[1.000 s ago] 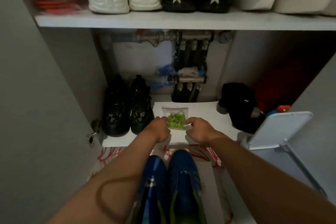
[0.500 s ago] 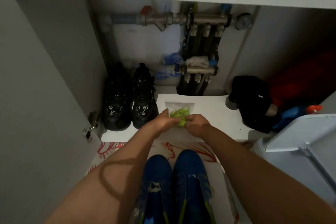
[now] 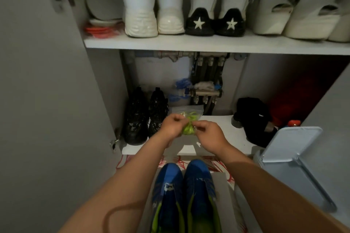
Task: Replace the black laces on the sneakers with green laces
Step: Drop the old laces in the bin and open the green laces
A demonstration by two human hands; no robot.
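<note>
Clear bag (image 3: 189, 111) of green laces (image 3: 188, 128) is pinched by left hand (image 3: 173, 126) and right hand (image 3: 208, 135), fingers curled onto it, above lower shelf (image 3: 217, 128); blue sneakers (image 3: 186, 191) below.

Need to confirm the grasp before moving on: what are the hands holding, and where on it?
Both hold the clear bag of green laces: the left hand pinches its left side, the right hand its right side.

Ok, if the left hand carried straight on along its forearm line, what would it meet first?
The left hand is pinching the bag of green laces, so that comes first. Beyond it, probably the pipes at the cupboard's back, though depth is unclear.
</note>
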